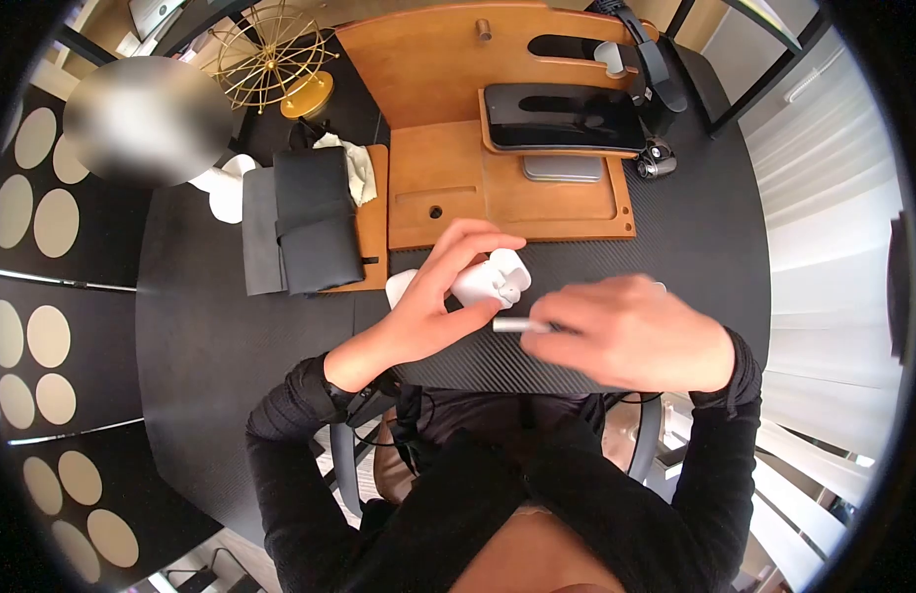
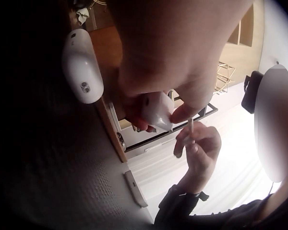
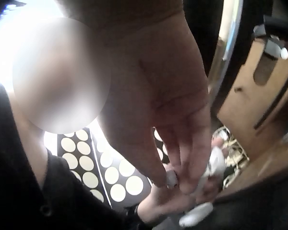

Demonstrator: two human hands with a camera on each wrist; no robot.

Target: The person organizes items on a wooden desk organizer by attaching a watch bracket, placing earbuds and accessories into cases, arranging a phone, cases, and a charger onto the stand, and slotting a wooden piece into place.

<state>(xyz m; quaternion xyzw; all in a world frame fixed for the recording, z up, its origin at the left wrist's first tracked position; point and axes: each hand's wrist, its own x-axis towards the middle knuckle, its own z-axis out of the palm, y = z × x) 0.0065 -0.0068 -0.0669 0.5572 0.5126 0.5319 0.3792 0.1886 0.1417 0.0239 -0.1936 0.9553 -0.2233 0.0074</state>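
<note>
White and glossy, the small rounded earbud case [image 1: 493, 278] sits in the grip of the left hand [image 1: 433, 306], thumb and fingers curled round it, held above the near edge of the bench [image 1: 211, 326]. An earbud [image 1: 512, 290] shows in its open top. The right hand [image 1: 631, 331] comes in from the right, its fingers pinched together on a thin pale stick [image 1: 514, 324] whose end points at the case; in the left wrist view the stick [image 2: 190, 128] stands upright between the fingertips just beside the case [image 2: 157, 111].

Beneath the left hand a second white rounded piece [image 1: 400, 287] lies on the bench, partly hidden by the wrist. Just behind the case stands a wooden organiser [image 1: 458, 188] with shallow recessed trays, a peg and cut-out slots. A dark phone [image 1: 562, 117] rests on its raised shelf, and a flat grey slab [image 1: 564, 168] lies under that shelf. To the left a folded black pouch [image 1: 315, 217] lies on a wooden board, with a crumpled pale cloth [image 1: 354, 163] behind it. A gold wire ornament [image 1: 270, 59] stands at the far left corner. The bench top is black with a fine woven, carbon-like texture. Both sleeves are dark knit.
</note>
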